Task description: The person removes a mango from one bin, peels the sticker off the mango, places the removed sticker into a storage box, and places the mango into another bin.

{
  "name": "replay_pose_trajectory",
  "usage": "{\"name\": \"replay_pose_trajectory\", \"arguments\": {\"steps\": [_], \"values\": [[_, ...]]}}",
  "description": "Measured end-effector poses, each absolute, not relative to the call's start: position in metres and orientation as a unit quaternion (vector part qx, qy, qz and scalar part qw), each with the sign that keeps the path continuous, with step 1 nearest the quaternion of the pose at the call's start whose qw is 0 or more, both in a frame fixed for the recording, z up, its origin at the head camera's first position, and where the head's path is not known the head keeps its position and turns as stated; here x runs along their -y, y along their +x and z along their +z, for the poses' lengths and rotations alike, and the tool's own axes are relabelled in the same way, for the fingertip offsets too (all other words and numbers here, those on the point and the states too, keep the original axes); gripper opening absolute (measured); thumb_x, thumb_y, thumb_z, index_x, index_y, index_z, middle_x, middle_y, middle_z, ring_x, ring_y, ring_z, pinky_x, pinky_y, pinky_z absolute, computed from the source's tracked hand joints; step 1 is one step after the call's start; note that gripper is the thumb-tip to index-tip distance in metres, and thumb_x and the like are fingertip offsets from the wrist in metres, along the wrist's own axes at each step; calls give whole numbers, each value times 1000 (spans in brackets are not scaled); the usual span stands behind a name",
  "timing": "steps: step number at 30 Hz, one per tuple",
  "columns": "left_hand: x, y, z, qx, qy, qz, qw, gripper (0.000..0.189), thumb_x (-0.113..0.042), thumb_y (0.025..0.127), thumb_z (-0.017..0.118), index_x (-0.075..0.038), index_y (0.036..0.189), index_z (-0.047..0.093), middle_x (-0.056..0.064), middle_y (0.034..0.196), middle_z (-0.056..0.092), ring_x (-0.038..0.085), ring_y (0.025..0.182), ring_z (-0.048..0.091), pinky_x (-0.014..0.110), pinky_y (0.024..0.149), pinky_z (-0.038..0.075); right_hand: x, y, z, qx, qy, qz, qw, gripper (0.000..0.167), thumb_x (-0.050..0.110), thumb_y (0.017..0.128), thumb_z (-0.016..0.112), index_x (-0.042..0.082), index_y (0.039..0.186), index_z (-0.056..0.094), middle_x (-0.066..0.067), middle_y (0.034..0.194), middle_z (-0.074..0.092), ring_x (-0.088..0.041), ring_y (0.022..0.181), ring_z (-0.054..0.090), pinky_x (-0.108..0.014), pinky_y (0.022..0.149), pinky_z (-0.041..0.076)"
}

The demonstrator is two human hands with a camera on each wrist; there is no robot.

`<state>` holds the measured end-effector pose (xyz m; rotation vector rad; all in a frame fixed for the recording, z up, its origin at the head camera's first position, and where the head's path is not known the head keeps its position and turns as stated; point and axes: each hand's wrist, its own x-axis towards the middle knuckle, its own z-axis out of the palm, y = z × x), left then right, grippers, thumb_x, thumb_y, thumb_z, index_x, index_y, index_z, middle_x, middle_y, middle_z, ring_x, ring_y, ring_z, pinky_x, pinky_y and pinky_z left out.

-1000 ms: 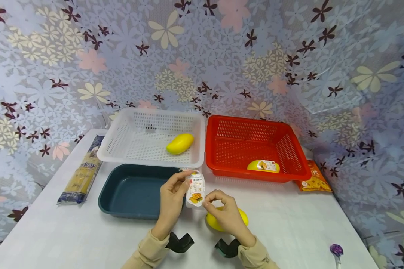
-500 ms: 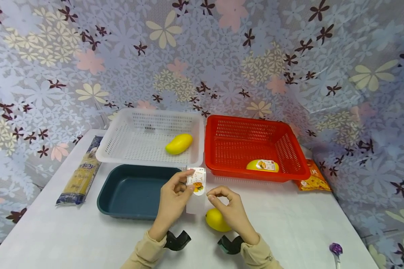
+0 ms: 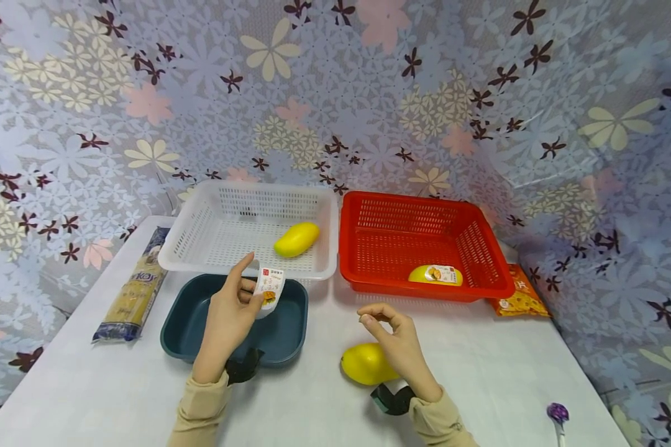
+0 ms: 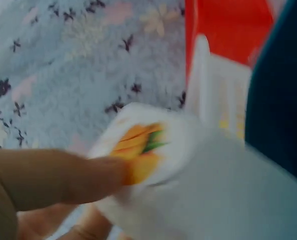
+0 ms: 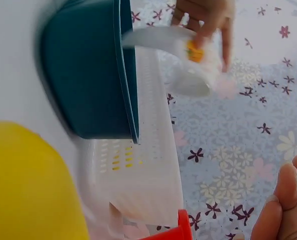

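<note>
My left hand (image 3: 229,320) pinches a strip of white labels (image 3: 270,290) printed with orange mangoes, above the dark teal basin (image 3: 296,347). In the left wrist view a finger lies against the printed mango of the label strip (image 4: 158,135). My right hand (image 3: 399,344) hovers over a yellow mango (image 3: 363,365) on the table, its fingers bent and thumb near the forefinger. Whether something thin is between those fingertips cannot be made out. The right wrist view shows the mango (image 5: 31,185) close by and the right fingers (image 5: 288,200) at the edge.
Behind the basin, a white basket (image 3: 223,248) contains a plain mango (image 3: 297,239). Beside it, a red basket (image 3: 386,248) contains a labelled mango (image 3: 419,274). A noodle pack (image 3: 136,288) lies left. An orange snack bag (image 3: 522,298) and purple-topped stick (image 3: 558,413) are right.
My left hand has carried the label strip leftward, away from the right hand and over the basin. The right hand has parted from the strip and shifted slightly right and up.
</note>
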<state>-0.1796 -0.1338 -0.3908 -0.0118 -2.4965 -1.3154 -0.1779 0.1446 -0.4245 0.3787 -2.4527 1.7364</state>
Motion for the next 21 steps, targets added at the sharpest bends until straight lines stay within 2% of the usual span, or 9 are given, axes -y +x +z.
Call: {"name": "replay_pose_trajectory", "arguments": {"steps": [5,10,16,21], "values": [[139,-183,-396,908,14,-412,74,70,0,86,62,-13,149,35,14,102,68,17,69,61,26,53,44,-150,-178,-424,807,118,576,60,13,11,93,63,2,99,69,-13,96,69,-6,91,59,-25,89,46],[135,-184,-401,928,22,-371,13,66,-3,85,65,-11,146,40,8,100,69,12,54,51,25,45,35,-154,-178,-423,804,109,582,61,13,11,93,62,2,100,69,-8,95,69,-6,91,59,-24,88,47],[126,-183,-400,931,23,-363,23,60,-7,85,66,-10,142,46,2,100,69,10,65,59,25,47,38,-158,-180,-422,799,109,588,62,13,11,94,61,1,100,68,9,92,67,-7,91,59,-27,90,48],[116,-179,-397,923,16,-378,63,54,-8,85,67,-13,138,53,0,96,70,11,69,61,25,48,40,-160,-181,-420,803,107,583,61,13,12,94,61,3,100,68,6,92,67,-7,91,59,-25,89,47]]}}
